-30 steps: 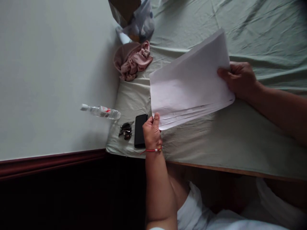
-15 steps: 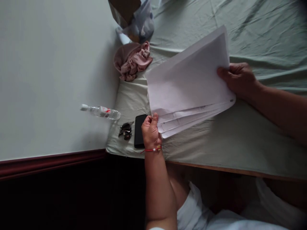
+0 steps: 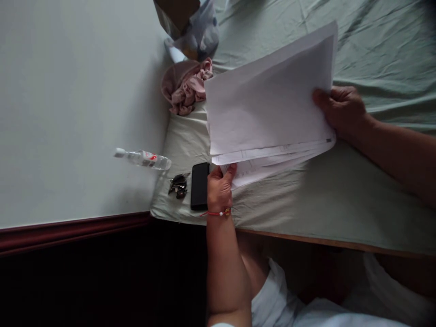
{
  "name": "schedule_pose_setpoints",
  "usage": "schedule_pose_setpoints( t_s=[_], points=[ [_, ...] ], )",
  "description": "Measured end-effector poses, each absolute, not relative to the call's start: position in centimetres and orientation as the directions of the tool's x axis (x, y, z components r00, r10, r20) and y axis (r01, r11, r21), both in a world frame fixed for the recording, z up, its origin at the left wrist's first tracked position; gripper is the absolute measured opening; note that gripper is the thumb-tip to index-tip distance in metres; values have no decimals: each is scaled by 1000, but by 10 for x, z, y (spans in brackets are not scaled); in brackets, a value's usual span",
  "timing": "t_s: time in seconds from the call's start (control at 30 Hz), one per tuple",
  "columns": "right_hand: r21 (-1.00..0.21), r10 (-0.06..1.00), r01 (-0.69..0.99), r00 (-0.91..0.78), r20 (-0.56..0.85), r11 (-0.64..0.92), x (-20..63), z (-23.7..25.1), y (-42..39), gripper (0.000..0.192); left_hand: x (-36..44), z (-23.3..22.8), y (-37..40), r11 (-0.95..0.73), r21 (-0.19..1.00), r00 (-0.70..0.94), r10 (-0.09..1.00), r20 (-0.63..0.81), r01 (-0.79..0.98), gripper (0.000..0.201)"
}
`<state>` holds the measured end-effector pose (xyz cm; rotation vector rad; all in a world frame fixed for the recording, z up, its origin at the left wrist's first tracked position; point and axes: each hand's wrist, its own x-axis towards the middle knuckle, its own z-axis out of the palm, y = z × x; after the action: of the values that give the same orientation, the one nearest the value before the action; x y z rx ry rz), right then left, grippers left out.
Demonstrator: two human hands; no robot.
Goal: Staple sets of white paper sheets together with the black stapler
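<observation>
A stack of white paper sheets (image 3: 269, 100) is lifted over a pale green cloth-covered table (image 3: 340, 200). My right hand (image 3: 340, 111) grips the stack's right edge, thumb on the top sheet. My left hand (image 3: 220, 188), with a red string bracelet at the wrist, pinches the lower left corner of the bottom sheets, which show faint printed lines. The top sheets fan upward, apart from the lower ones.
A black phone (image 3: 199, 186) and a bunch of keys (image 3: 178, 185) lie beside my left hand. A clear plastic bottle (image 3: 143, 159) lies at the cloth's left edge. A pink crumpled cloth (image 3: 189, 86) and a bag with a brown box (image 3: 190, 22) sit further back.
The top sheets have lifted and swung upward, spreading the stack wider. My left hand shifted slightly right onto the lower sheets. My right hand keeps its grip.
</observation>
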<state>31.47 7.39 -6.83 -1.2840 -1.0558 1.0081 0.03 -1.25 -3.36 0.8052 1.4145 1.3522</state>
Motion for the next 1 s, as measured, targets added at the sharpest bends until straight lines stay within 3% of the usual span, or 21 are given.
schedule_pose_setpoints(
  t_s=[0.27,0.47,0.6,0.87,1.0],
  points=[
    [-990,952,-103,298,65,100,319,-73,86,50,-1,-21,-16,240,956,-235,932,-276,-172,38],
    [-985,952,-137,299,61,107,317,-73,85,44,1,-21,-14,292,943,-347,877,-331,-162,35],
    [-985,956,-143,287,56,101,317,-72,85,37,3,-22,-15,264,951,-387,869,-308,-164,36],
    [-986,951,-132,304,59,103,319,-75,88,52,2,-26,-12,91,953,-312,932,-185,-290,43],
    [-995,959,-75,279,43,66,317,-70,82,48,0,-30,-10,48,971,-363,922,-133,-233,40]
  ],
)
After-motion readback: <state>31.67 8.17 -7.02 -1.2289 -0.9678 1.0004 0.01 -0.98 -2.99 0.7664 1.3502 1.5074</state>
